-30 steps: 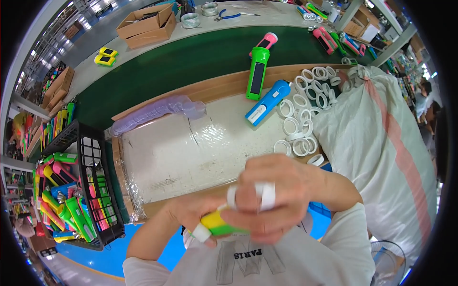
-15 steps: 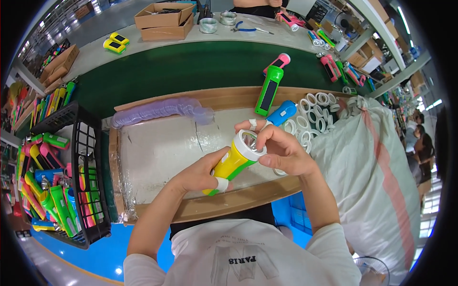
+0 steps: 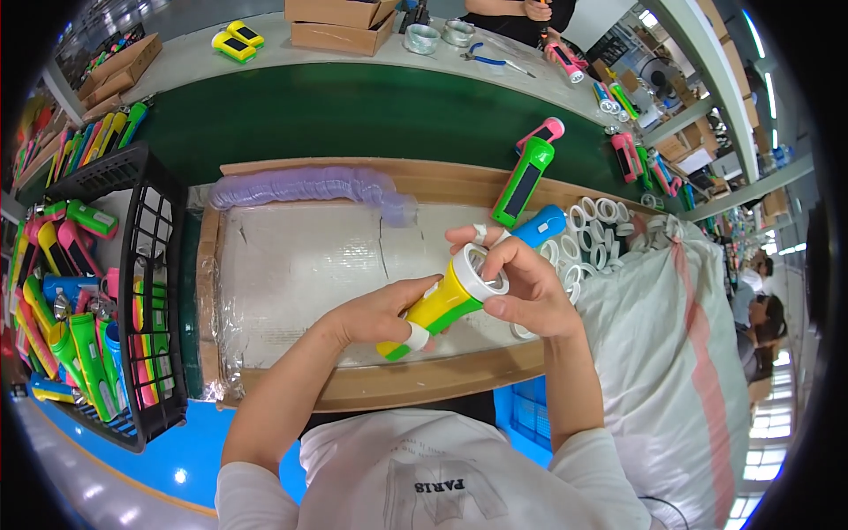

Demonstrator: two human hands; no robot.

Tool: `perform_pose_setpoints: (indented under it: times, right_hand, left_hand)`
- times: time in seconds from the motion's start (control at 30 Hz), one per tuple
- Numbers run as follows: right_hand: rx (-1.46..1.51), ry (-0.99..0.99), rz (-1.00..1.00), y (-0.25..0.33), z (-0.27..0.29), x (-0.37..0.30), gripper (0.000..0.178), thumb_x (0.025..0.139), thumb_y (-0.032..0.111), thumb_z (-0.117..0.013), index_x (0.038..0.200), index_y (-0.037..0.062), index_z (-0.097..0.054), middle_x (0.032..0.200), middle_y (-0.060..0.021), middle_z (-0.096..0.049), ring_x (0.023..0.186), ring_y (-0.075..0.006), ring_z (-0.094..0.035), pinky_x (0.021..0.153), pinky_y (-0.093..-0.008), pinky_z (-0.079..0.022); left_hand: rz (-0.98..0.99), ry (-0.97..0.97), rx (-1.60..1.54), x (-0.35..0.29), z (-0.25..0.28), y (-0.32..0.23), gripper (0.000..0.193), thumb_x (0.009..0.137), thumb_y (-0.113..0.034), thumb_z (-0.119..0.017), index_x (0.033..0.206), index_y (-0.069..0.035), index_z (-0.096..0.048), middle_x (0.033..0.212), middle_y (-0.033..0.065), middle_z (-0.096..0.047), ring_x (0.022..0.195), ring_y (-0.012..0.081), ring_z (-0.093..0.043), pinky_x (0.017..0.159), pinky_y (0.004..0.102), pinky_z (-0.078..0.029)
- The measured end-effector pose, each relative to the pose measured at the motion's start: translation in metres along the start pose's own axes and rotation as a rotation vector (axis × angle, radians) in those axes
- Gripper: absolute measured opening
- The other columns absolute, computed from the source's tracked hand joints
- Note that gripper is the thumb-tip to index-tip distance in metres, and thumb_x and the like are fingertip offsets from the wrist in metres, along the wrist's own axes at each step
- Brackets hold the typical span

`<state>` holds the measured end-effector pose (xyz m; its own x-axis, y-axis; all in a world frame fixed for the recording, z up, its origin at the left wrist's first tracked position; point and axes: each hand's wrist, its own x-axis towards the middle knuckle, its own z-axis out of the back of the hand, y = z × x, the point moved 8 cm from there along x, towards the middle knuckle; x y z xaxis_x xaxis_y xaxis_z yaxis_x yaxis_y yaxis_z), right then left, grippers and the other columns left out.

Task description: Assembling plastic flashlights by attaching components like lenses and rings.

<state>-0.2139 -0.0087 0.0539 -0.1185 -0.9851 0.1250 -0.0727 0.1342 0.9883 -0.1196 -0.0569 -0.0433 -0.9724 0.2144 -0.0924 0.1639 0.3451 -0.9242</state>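
I hold a yellow and green flashlight [image 3: 439,305] over a plastic-wrapped board [image 3: 300,265]. My left hand [image 3: 380,311] grips its body near the tail. My right hand [image 3: 517,278] wraps the white ring at its head [image 3: 480,272], fingers around the rim. A blue flashlight [image 3: 541,224] and a green one with a pink cap [image 3: 526,179] lie just beyond my right hand. A pile of white rings [image 3: 599,231] lies to the right of them.
A black wire crate [image 3: 132,291] with many coloured flashlights stands at the left. A large white sack [image 3: 680,353] sits at the right. A roll of purple plastic [image 3: 309,185] lies along the board's far edge. Beyond it runs a green belt [image 3: 353,106], with cardboard boxes [image 3: 340,22] and another person behind.
I have lifted the flashlight from close to my chest out over the board. My right hand has shifted from covering it to gripping the white ring at its head.
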Motion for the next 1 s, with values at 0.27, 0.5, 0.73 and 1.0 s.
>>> perform_pose_setpoints:
  times: [0.27, 0.5, 0.73, 1.0]
  right_hand:
    - [-0.785, -0.157, 0.038, 0.011, 0.009, 0.0, 0.029, 0.075, 0.012, -0.08, 0.089, 0.0051, -0.055, 0.103, -0.0122, -0.062, 0.1, -0.0279, -0.06, 0.095, -0.0358, -0.044]
    - [-0.352, 0.049, 0.075, 0.005, 0.0, -0.005, 0.034, 0.074, 0.009, -0.081, 0.099, 0.007, -0.059, 0.133, -0.0173, -0.052, 0.12, -0.0272, -0.053, 0.093, -0.0354, -0.044]
    - [-0.915, -0.162, 0.039, 0.017, 0.001, 0.001, 0.029, 0.075, 0.013, -0.082, 0.088, 0.0025, -0.059, 0.107, -0.0132, -0.06, 0.083, -0.0164, -0.058, 0.072, -0.0254, -0.048]
    - [-0.268, -0.233, 0.238, -0.003, 0.004, -0.01, 0.027, 0.091, 0.021, -0.066, 0.1, -0.0041, -0.071, 0.126, -0.0179, -0.055, 0.112, -0.0262, -0.057, 0.094, -0.0374, -0.048]
  left_hand:
    - [-0.137, -0.541, 0.408, 0.0, 0.014, -0.03, 0.061, 0.073, -0.015, -0.075, 0.126, -0.007, -0.046, 0.112, 0.0158, -0.062, 0.105, 0.0292, -0.06, 0.091, 0.0356, -0.045]
    - [-0.338, -0.409, 0.323, 0.008, 0.009, -0.024, 0.057, 0.073, -0.017, -0.077, 0.119, -0.005, -0.046, 0.105, 0.0187, -0.064, 0.098, 0.036, -0.063, 0.085, 0.0398, -0.048]
    - [-0.27, -0.503, 0.59, 0.001, 0.005, -0.033, 0.058, 0.071, -0.018, -0.08, 0.118, -0.004, -0.049, 0.104, 0.0149, -0.061, 0.097, 0.0325, -0.062, 0.083, 0.0391, -0.048]
    - [-0.429, -0.575, 0.532, -0.004, 0.004, -0.034, 0.082, 0.073, -0.005, -0.08, 0.14, -0.008, -0.033, 0.129, 0.0133, -0.046, 0.119, 0.0282, -0.05, 0.099, 0.0371, -0.043]
